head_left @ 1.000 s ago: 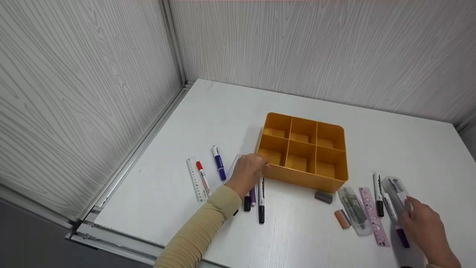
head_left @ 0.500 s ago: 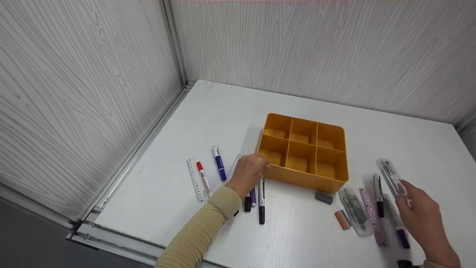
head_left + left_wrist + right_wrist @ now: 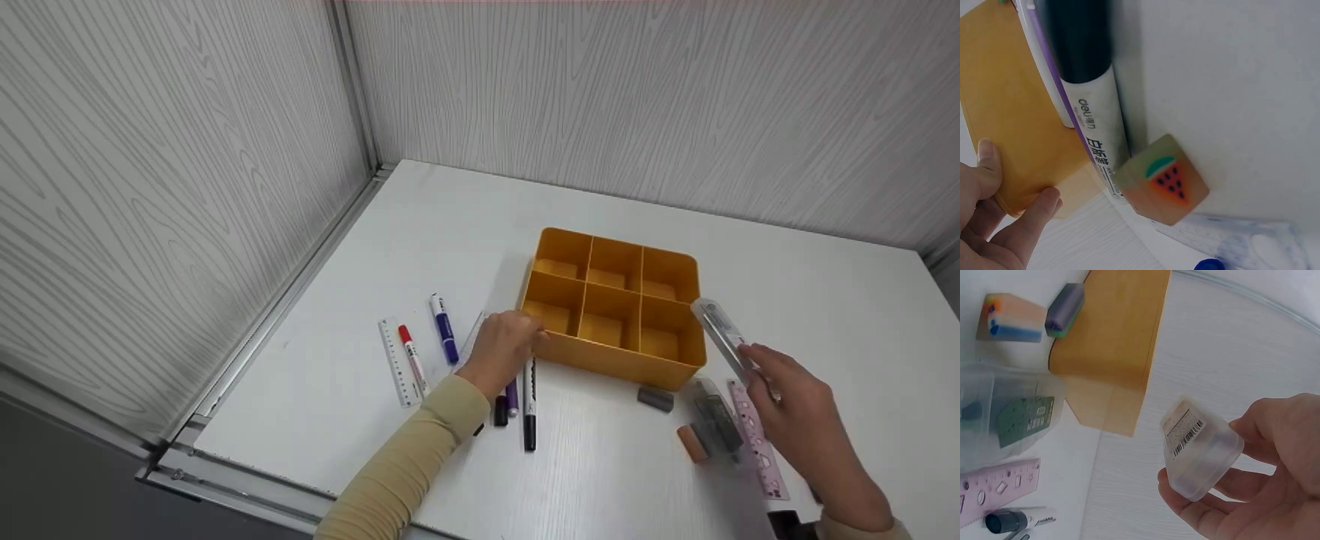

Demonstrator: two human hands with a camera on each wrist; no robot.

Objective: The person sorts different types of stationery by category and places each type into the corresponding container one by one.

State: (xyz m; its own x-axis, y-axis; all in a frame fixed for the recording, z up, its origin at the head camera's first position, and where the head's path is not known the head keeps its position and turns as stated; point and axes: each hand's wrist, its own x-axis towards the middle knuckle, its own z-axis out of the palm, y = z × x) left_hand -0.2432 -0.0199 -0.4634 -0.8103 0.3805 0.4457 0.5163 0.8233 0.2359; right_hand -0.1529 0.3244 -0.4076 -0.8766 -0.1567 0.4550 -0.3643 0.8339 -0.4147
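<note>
My left hand (image 3: 496,349) grips the near left corner of a yellow divided box (image 3: 600,358), thumb and fingers at its wall in the left wrist view. The box's several compartments hold nothing visible. My right hand (image 3: 799,420) pinches a clear plastic case (image 3: 1199,453) with a barcode label, raised and tilted. In the head view the case's far end is at the box's right edge; whether they touch, I cannot tell. Below lie a second clear case (image 3: 1016,416) with a green item inside, a pink ruler (image 3: 759,442), a grey eraser (image 3: 655,399) and an orange eraser (image 3: 691,443).
Left of the box lie a clear ruler (image 3: 399,364), a red-capped marker (image 3: 412,358) and a blue marker (image 3: 444,330). A black-capped marker (image 3: 530,405) and a watermelon-print eraser (image 3: 1168,183) are near my left hand. Wood-grain panels (image 3: 637,97) border the white table.
My right hand has lifted the clear case off the table and carried it left to the box's right side. The left hand stays at the box corner.
</note>
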